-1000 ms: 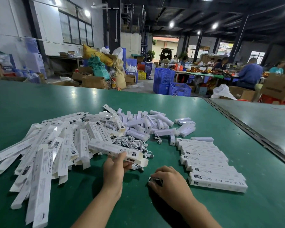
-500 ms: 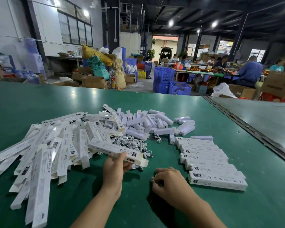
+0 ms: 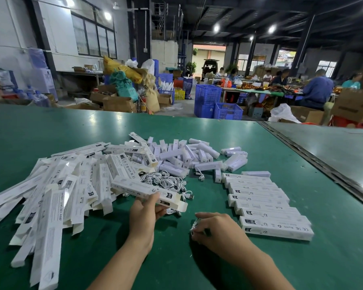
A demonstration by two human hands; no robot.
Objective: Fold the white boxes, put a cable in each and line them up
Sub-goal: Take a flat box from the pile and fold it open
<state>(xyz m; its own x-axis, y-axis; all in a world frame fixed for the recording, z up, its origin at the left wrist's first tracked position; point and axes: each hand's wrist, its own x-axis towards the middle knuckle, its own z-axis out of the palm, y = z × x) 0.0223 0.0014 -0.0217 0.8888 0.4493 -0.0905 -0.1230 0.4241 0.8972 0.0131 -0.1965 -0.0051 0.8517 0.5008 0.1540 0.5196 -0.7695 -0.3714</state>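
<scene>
White box [image 3: 149, 192]: folded up into a long sleeve and held just above the tabletop [image 3: 323, 258], close to the near edge and about midway along it. The flap at its right end hangs open.

Left hand [image 3: 145, 212]: grips the box from underneath, with the thumb over its top face.

Right hand [image 3: 216, 229]: resting on the tabletop just right of the box, fingers curled round something small and white. It is probably a coiled cable [image 3: 194, 226], though the fingers hide most of it.

Just behind the held box lies a loose heap of white cables [image 3: 166, 181], one plug end poking out to the right.

Toward the right edge is a row of closed boxes [image 3: 268, 206], lying side by side with long sides touching. The row runs from the near edge away toward the far one.

A sprawl of flat unfolded boxes [image 3: 57, 195] fans out toward the left edge and the near left corner.

Behind the cables, near the middle of the tabletop, sits a pile of short white blocks [image 3: 189, 155].

Past the far edge stand blue crates [image 3: 208, 97] and cardboard cartons [image 3: 117, 103]. Seated workers [image 3: 316, 91] are at another table off to the right.
</scene>
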